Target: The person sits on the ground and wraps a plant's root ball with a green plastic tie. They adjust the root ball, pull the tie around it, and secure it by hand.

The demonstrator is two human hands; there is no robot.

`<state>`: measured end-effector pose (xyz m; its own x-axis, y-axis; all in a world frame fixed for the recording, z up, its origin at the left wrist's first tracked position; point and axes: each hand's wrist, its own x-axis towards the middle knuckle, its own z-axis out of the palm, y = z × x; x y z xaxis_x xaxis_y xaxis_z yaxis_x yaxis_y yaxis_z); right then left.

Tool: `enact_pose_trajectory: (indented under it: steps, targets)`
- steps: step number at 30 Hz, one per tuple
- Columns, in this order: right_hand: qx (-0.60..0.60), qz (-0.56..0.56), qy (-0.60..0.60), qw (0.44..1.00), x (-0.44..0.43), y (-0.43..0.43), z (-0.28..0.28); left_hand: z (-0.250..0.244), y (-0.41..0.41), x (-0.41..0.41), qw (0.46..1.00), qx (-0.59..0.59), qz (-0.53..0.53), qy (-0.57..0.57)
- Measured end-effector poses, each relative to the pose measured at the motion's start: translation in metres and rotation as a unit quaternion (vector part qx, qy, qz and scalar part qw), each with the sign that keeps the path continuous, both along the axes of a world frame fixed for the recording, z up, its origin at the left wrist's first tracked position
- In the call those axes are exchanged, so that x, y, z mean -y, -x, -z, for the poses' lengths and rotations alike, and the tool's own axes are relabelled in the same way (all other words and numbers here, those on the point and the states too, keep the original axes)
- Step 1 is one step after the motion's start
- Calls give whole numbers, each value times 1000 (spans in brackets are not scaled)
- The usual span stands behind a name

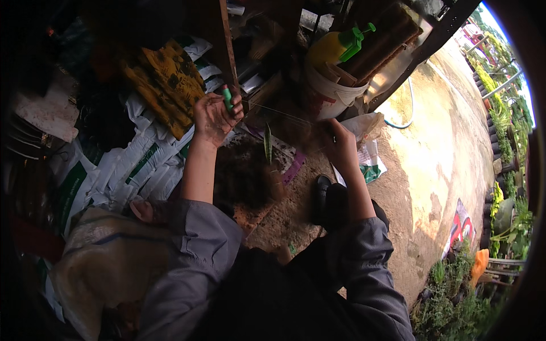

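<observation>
My left hand (217,115) is raised and closed around a small green cylinder with a reddish end (227,97), which looks like a thread spool or a lighter. Thin pale thread (277,112) stretches from beside it across to my right hand (339,140). The fingers of my right hand are bent together in shadow at the thread's far end. Below and between the hands, one upright green leaf (267,143) stands by a dark, blurred mass (247,170), whose kind I cannot tell.
White and green plastic sacks (149,166) and yellow patterned cloth (170,85) lie at the left. A white bucket (337,96) holds boards beside a yellow pump sprayer (326,49). A wooden post (229,42) rises ahead. Sunlit concrete (443,140) and potted plants (452,281) lie at the right.
</observation>
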<state>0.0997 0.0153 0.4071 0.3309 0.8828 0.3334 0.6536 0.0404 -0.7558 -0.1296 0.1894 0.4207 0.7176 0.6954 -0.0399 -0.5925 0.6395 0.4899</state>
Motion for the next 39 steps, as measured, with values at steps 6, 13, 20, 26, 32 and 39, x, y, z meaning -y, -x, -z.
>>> enact_pose_trajectory:
  steps: [6, 13, 20, 26, 32, 39]
  targets:
    - [36, 61, 53, 996, 30, -49, 20, 13, 95, -52, 968, 112, -212, 67]
    - [19, 113, 168, 979, 79, -98, 59, 28, 213, -84, 916, 133, -366, 101]
    - [92, 179, 199, 959, 130, -150, 98, 33, 322, -76, 649, 53, -749, 121]
    - [144, 254, 436, 851, 172, -189, 101, 59, 332, -91, 653, -133, -746, 2]
    - [121, 335, 329, 875, 154, -160, 34, 15, 194, -64, 922, -121, -343, -131]
    - [30, 43, 46, 998, 38, -41, 9, -7, 26, 35, 925, -216, 49, -308]
